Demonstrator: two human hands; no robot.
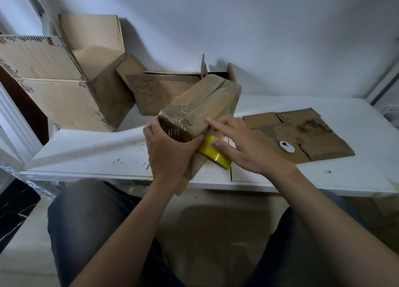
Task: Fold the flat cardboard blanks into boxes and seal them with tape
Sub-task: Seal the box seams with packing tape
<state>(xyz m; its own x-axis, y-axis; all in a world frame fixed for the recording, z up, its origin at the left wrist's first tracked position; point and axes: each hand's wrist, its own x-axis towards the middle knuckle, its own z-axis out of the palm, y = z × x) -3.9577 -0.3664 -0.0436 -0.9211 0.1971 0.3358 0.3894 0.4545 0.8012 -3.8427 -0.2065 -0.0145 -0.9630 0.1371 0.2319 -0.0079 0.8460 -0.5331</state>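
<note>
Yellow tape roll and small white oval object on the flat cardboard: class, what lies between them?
The person's right hand, fingers straight, seen in the head view.

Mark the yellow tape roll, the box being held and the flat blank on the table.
yellow tape roll (213, 156): head view, on its outer yellow band.
held box (205, 105): head view, on its taped upper face.
flat blank (328, 146): head view, on bare cardboard toward its right edge.

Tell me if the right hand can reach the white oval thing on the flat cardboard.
Probably yes: the right hand is open, and nothing stands between it and the white oval thing.
</note>
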